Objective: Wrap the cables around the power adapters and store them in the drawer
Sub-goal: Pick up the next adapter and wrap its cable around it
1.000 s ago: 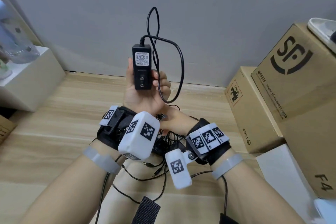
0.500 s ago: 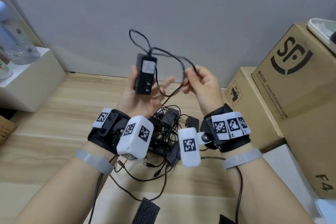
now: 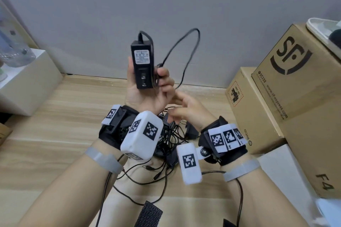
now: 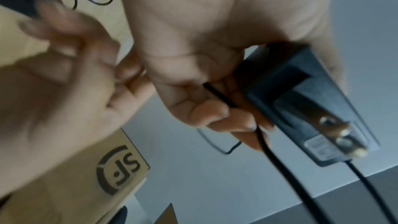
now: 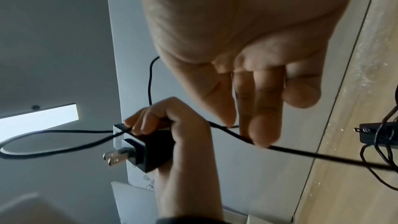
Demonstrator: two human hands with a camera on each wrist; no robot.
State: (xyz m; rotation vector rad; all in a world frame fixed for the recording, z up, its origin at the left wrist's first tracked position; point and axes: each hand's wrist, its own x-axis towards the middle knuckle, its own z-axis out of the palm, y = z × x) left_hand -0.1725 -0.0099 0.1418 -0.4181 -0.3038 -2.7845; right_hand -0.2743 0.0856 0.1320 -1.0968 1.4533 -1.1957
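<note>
Left hand: your left hand [image 3: 147, 90] is raised palm toward you, above the floor [image 3: 64, 134], thumb on one side of the power adapter [image 3: 143, 66] and fingers curled round the other. It clasps the adapter and traps a strand of the cable [image 3: 186, 49] against its side.
Adapter: held upright well off the floor, label facing you, plug prongs [image 4: 340, 135] folded out on the lower half, cable leaving from the top end.
Cable: it loops out to the right of the adapter and drops back behind your left fingers.
Right hand: your right hand [image 3: 186, 110] sits lower, just beside the left wrist, fingers [image 5: 260, 108] loosely extended. In the right wrist view the cable runs across the fingertips; whether they pinch it or only touch it you cannot tell.
Pile: more adapters and tangled cables [image 3: 169, 142] lie on the floor under your wrists.
Right edge of the floor: stacked cardboard boxes [image 3: 295, 83].
</note>
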